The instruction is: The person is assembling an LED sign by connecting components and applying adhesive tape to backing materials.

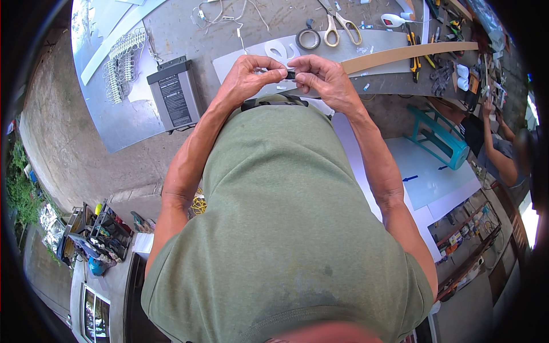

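Observation:
Over the table's near edge, my left hand and my right hand meet with fingertips almost touching. Both pinch a small black piece between thumb and forefinger. Fingers cover most of it, so its kind is hard to make out. Beneath and beyond the hands lies a pale sheet with white cut-out shapes on it. A roll of black tape and scissors with cream handles lie just past my right hand.
Left on the table are a grey power supply box and a string of small white modules. A brown curved strip, pliers and grey gloves lie right. Beyond a teal stool, another person works.

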The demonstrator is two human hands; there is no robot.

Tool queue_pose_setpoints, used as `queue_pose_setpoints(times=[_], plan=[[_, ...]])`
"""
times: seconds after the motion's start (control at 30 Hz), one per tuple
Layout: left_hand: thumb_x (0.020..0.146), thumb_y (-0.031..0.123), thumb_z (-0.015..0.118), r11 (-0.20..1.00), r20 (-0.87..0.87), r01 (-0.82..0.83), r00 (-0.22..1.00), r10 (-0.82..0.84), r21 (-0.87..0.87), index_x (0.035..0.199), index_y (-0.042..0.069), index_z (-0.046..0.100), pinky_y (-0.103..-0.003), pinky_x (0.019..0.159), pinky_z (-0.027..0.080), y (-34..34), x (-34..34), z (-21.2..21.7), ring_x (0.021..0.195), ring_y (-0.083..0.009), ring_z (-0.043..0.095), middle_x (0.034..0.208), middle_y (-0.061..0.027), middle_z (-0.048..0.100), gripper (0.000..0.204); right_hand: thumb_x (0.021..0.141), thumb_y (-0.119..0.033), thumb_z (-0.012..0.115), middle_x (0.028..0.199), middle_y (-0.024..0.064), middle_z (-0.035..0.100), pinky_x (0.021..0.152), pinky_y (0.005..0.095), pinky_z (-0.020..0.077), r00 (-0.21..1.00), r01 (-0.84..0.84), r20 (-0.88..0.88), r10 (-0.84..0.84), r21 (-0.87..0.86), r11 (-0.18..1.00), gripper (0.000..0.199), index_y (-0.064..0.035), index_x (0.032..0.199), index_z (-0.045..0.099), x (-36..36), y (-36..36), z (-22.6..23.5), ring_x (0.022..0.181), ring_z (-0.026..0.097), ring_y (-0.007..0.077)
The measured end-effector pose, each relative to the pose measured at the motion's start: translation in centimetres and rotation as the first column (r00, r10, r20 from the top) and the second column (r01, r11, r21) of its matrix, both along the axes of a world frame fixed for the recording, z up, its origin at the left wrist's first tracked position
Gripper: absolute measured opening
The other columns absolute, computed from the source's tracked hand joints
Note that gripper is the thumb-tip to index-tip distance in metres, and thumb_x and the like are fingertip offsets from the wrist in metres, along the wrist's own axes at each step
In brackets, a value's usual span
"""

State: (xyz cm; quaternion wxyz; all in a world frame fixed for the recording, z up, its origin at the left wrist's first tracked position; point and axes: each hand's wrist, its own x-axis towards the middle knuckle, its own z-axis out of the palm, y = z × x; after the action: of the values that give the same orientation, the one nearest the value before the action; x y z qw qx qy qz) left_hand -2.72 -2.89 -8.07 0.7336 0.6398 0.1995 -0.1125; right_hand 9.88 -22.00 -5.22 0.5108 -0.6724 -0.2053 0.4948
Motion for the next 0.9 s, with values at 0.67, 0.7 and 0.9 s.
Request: queue_pose_setpoints(times=[0.67,0.7,0.9], plan=[[0.084,0.015,0.078,0.942,-0.154,-0.03,0.988,-0.023,-0.334,0.092,0.001,0.075,-0.03,0.083,0.045,0.2,0.0,-1.2,0.083,-0.0115,0.06,0.084,-0.003,0.07,0.016,0.088,0.001,0.069,0.079,0.0036,0.069,0.066,0.0266,0.0542,0.933,-0.183,0.319,0.166,0.025,0.983,0.022,-0.0027,0.109,0.065,0.0,0.9,0.5,0.073,0.065,0.0104],[0.083,0.016,0.077,0.928,-0.17,-0.056,0.985,-0.008,-0.369,0.091,0.003,0.076,-0.029,0.082,0.044,0.2,0.0,-1.3,0.081,-0.0119,0.059,0.082,-0.0033,0.07,0.016,0.087,0.001,0.069,0.078,0.0034,0.069,0.066,0.0272,0.0542,0.923,-0.191,0.345,0.168,0.032,0.981,0.023,-0.0032,0.109,0.065,0.0,1.0,0.5,0.073,0.065,0.011],[0.082,0.016,0.078,0.874,-0.195,-0.088,0.981,-0.008,-0.479,0.091,0.003,0.078,-0.028,0.076,0.043,0.6,-0.1,-2.0,0.077,-0.0123,0.06,0.081,-0.0049,0.072,0.015,0.084,0.002,0.07,0.087,0.0071,0.07,0.068,0.0298,0.0554,0.845,-0.219,0.521,0.121,0.13,0.967,0.022,-0.0031,0.105,0.069,-0.5,1.5,0.8,0.077,0.068,0.0162]])
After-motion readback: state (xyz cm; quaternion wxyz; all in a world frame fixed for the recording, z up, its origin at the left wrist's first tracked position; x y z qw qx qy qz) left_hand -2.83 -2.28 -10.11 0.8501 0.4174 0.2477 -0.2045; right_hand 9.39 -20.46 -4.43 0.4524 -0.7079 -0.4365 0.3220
